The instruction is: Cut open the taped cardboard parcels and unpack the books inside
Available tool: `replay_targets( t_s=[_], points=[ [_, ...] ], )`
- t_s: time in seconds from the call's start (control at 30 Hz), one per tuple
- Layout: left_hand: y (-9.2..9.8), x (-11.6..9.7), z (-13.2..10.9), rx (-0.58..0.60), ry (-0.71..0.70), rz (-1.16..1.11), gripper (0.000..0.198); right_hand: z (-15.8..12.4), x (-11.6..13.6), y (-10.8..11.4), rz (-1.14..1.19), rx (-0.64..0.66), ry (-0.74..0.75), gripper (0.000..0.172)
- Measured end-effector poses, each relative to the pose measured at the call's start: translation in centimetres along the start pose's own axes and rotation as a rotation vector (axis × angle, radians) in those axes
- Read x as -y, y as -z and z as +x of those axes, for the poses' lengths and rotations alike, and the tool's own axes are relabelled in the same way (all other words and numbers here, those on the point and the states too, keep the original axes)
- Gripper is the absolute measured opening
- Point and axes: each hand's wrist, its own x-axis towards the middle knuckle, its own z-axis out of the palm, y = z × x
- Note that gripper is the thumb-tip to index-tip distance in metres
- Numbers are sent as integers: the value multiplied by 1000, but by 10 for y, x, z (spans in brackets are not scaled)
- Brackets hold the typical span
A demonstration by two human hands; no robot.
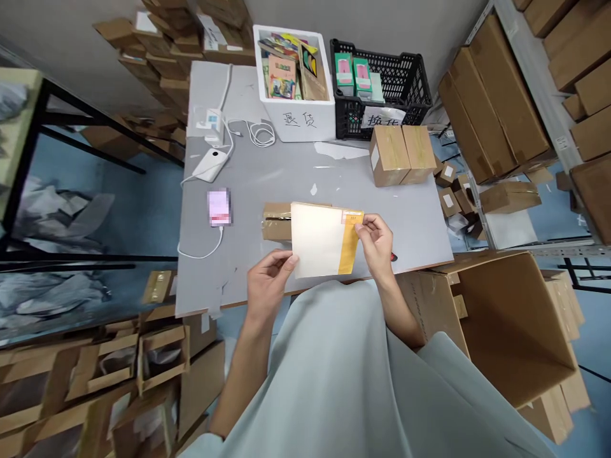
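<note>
At center, the fingers (289, 262) of our left hand (267, 280) pinch the lower left edge of a white booklet (316, 242), and our right hand (377, 247) grips its upper right corner. Just behind it, a taped cardboard box (275, 230) rests on our gray counter (286, 181). Left of center we see a phone (219, 207); upper right, two small boxes (403, 154); top center, a white bin (305, 124) beside a black crate (344, 116).

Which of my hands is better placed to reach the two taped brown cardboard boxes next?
Probably your right hand: it is nearer the boxes, which sit toward the right of the grey tabletop, while your left hand is farther. Both hands hold the flat cream rectangular item with a yellow band.
</note>
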Motion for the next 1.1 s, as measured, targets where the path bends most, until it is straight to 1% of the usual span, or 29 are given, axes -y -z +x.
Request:
replay_targets(
  t_s=[0.1, 0.2, 0.4, 0.73, 0.87, 1.0, 1.1],
  points=[
    [-6, -2, -3, -1, 23, -5, 56, 1, 1, 5, -3, 5, -1, 25],
    [-10, -2, -5, 0, 40, -8, 58, 2, 1, 10, -8, 11, 1, 25],
    [-13, 0, -6, -3, 64, -30, 61, 3, 1, 14, 8, 14, 3, 25],
    [-5, 5, -5, 7, 65, -46, 55, -2, 0, 9, 34, -1, -11, 18],
    [-1, 6, -5, 16, 81, -43, 54, -4, 0, 7, 11, 8, -37, 20],
    [2, 10, -2, 14, 91, -44, 54, -5, 1, 5, 25, 7, -31, 21],
    [5, 14, 1, 21, 102, -65, 53, -6, 2, 3, 22, 14, -37, 25]
  ],
)
